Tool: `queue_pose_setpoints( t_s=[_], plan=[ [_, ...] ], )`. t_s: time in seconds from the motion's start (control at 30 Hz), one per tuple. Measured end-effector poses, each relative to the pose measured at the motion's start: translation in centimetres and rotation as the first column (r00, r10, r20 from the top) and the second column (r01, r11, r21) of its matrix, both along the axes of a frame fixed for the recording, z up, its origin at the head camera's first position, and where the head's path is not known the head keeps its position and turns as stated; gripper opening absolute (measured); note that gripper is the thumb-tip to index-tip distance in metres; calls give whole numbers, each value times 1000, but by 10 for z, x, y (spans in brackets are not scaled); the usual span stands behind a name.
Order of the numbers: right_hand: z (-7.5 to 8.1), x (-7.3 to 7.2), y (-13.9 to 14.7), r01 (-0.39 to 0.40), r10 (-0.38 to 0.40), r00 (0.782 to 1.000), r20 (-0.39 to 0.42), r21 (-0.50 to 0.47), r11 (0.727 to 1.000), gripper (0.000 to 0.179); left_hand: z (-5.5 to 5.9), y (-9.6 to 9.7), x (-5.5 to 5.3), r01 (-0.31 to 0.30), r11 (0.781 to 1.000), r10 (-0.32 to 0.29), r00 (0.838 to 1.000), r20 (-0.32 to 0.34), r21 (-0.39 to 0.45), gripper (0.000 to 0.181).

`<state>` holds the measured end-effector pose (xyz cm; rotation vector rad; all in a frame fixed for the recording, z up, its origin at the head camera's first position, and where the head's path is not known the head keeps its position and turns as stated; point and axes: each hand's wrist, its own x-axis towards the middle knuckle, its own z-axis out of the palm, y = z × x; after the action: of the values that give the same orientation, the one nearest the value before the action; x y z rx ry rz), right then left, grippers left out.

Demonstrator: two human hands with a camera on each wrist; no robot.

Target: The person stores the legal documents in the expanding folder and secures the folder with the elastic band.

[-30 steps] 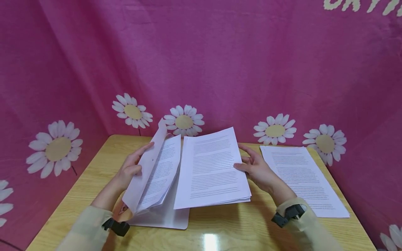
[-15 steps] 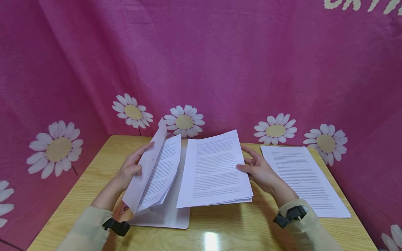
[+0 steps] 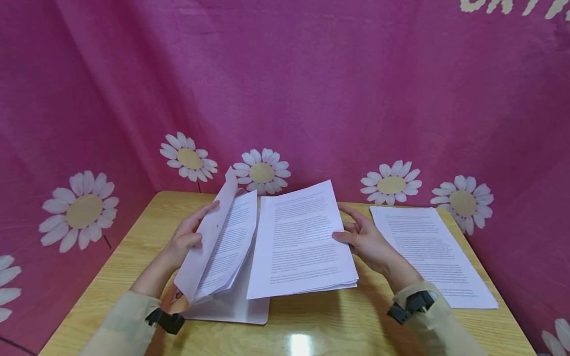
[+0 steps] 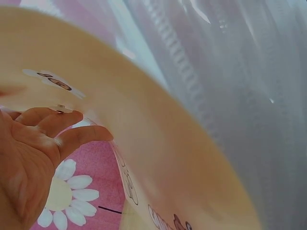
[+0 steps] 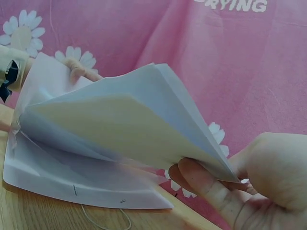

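Head view: two hands hold an open folder cover (image 3: 206,249) and a paper sheaf (image 3: 303,242) apart

The left hand (image 3: 184,240), left of centre, is partly bent and grips the upright folder cover near its outer edge. Printed pages (image 3: 229,247) lean inside it, their free edges facing right. The folder base (image 3: 249,311) lies under them on the worktop (image 3: 338,324). In the left wrist view the cover's orange outer side curves across the frame beside the fingers.

The right hand (image 3: 367,244), right of centre, is bent only enough to pinch the sheaf by its right edge, thumb on the printed face. The sheaf is raised and tilted at mid-frame, lower left corner above the folder base, lower right corner beyond it over wood. Its upper left corner appears just beside the leaning pages; whether they touch I cannot tell.

Bare wood runs along the lower centre of the frame, below the sheaf, and continues rightward to a second paper stack (image 3: 423,252). That stack lies flat near the right edge of the worktop, its top end close to the rear edge. The right hand takes up most of the gap between sheaf and stack. Another strip of wood shows at left, outside the left forearm. Behind the rear edge hangs a pink curtain (image 3: 285,89) with daisies.
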<state>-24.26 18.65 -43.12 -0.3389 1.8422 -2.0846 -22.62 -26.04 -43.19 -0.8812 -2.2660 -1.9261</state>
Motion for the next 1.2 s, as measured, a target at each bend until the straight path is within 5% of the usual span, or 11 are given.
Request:
queue_pose_setpoints(
  t_s=[0.43, 0.97, 1.2],
  plan=[
    [12, 0, 3, 13, -14, 999, -43, -4, 1000, 83, 2, 2, 0, 0, 1000, 0, 1000, 15, -7, 90],
    [2, -6, 5, -10, 19, 997, -75, 110, 994, 82, 4, 2, 2, -21, 1000, 21, 1000, 22, -19, 91],
    [0, -6, 6, -22, 27, 998, -59, 87, 996, 83, 4, 1, 2, -18, 999, 19, 1000, 25, -29, 92]
  ],
)
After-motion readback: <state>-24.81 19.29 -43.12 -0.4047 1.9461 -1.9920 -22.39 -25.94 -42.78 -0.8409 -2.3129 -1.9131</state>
